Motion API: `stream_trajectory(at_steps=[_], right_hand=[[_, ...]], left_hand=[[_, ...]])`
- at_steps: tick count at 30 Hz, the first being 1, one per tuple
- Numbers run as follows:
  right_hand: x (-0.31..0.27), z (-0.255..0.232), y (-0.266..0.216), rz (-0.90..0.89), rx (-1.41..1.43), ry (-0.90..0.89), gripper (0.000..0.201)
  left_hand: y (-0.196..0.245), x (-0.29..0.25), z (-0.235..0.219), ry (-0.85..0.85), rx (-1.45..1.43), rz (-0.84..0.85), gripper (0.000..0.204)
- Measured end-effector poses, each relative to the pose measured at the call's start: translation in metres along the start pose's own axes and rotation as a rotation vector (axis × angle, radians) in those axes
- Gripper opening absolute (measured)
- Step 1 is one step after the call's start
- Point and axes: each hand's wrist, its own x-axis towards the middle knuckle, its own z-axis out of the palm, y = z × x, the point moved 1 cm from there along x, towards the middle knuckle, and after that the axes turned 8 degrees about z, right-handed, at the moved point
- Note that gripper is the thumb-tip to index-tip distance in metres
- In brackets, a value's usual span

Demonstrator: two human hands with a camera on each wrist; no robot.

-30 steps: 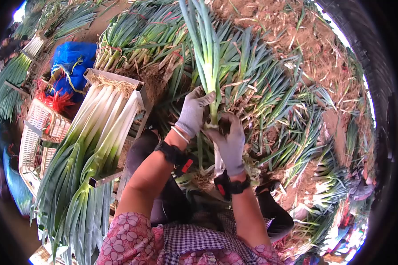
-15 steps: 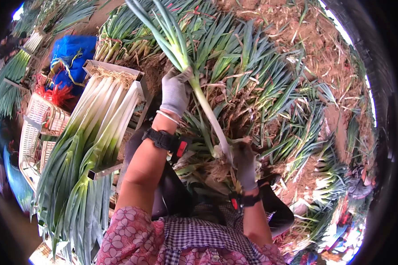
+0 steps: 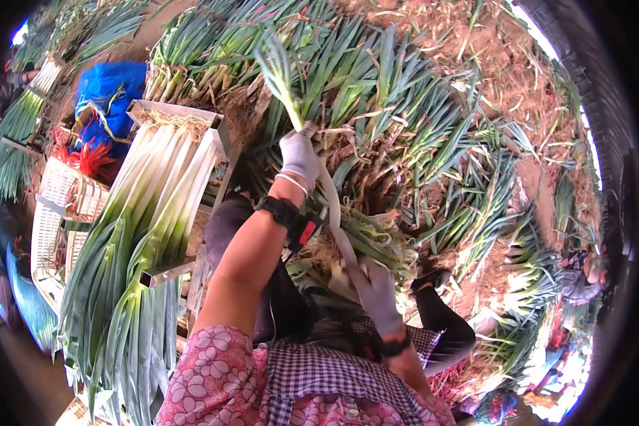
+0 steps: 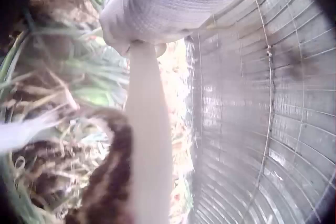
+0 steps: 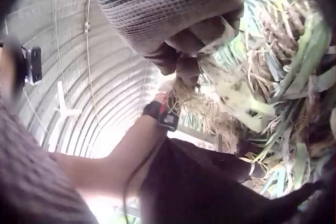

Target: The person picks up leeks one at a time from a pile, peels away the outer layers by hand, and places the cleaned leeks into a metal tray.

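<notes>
My gloved left hand (image 3: pixel 302 155) grips a long green onion (image 3: pixel 289 105) just below where its green leaves fan out. From that fist its pale stalk (image 4: pixel 149 140) runs downward in the left wrist view. In the head view the lower stalk bends down to my gloved right hand (image 3: pixel 378 292), whose fingers are curled at its bottom end. The right wrist view shows the curled fingers of that glove (image 5: pixel 181 29) close to fibrous roots (image 5: pixel 202 111) and a pale, torn outer layer (image 5: pixel 241 100). The very tip of the stalk is hidden.
At my left a metal rack (image 3: pixel 220 135) holds several cleaned green onions (image 3: pixel 156 177), roots at the far end. Beyond it are a plastic basket (image 3: pixel 53 206) and a blue mesh sack (image 3: pixel 110 99). Unpeeled green onions (image 3: pixel 397 106) lie heaped ahead and to the right.
My right hand has gone from mid-stalk beside the left hand down to the stalk's lower end, nearer my body. The left hand has moved slightly left; the onion's leaves have swung left.
</notes>
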Motion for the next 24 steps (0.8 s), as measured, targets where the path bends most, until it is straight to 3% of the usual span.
stream_trajectory(at_steps=[2,3,5,6,7,11,13,14,15,18,20,21,23,24], right_hand=[[-0.045,-0.019,0.025,0.157,-0.035,-0.118,0.030],[-0.048,-0.026,0.033,0.160,-0.032,-0.108,0.030],[-0.057,-0.033,0.057,0.176,0.149,0.020,0.042],[-0.039,-0.033,0.076,-0.021,0.064,0.096,0.053],[-0.017,-0.027,0.074,-0.059,0.188,0.118,0.056],[0.050,-0.015,-0.019,-0.083,0.533,-0.029,0.059],[0.072,0.005,-0.014,0.007,0.592,-0.249,0.056],[0.075,0.019,0.019,-0.246,0.283,-0.176,0.052],[0.065,0.023,0.037,-0.251,0.286,-0.176,0.052],[0.025,0.018,0.094,0.051,0.139,-0.274,0.044],[0.005,0.013,0.103,0.264,0.060,-0.318,0.042],[0.007,0.011,0.104,0.263,0.071,-0.306,0.042],[0.021,-0.013,0.036,0.079,0.357,-0.130,0.026],[0.027,-0.017,0.012,-0.016,0.498,-0.045,0.029]], left_hand=[[0.005,0.013,-0.001,0.092,-0.064,0.081,0.012],[0.008,0.026,-0.006,0.038,-0.065,0.115,0.011],[0.009,0.023,0.003,0.104,-0.037,0.104,0.011],[0.006,0.017,0.006,0.029,-0.064,0.072,0.012],[0.000,0.010,0.007,-0.006,-0.120,0.036,0.012],[-0.018,-0.012,0.003,-0.234,-0.245,-0.065,0.012],[-0.022,-0.016,-0.007,-0.303,-0.293,-0.129,0.012],[-0.014,-0.014,-0.007,-0.269,-0.300,-0.123,0.012],[-0.006,-0.011,-0.006,-0.238,-0.307,-0.114,0.012],[-0.001,-0.006,0.001,-0.156,-0.238,-0.062,0.012],[-0.009,-0.004,0.005,-0.073,-0.137,-0.029,0.012],[-0.013,-0.006,0.008,-0.086,-0.129,-0.032,0.012],[-0.020,-0.013,0.015,-0.117,-0.122,-0.023,0.012],[-0.024,-0.018,0.013,-0.155,-0.141,-0.074,0.011]])
